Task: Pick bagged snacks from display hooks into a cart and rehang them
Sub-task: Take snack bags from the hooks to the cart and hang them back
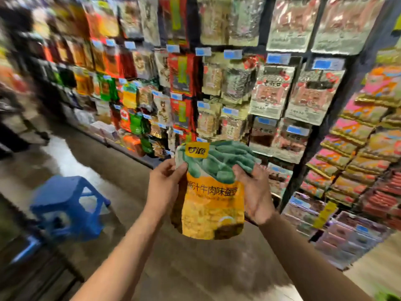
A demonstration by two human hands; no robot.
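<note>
You hold the snack bag [213, 192] upright in front of you, orange-yellow below and green on top (a yellow logo patch sits at its upper left corner). Your left hand [166, 181] pinches its left edge, thumb on the front; your right hand [255, 190] grips the right edge the same way. Behind it hang the display racks [271, 94] full of bagged snacks. A blue stool [67, 205] stands on the floor [134, 170] to your left.

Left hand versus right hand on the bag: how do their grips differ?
The left hand pinches the yellow snack bag at its upper left edge, thumb on the front; the right hand grips the upper right edge, palm turned toward the camera. The left sits slightly higher. Both hold the bag upright before the hanging display.
</note>
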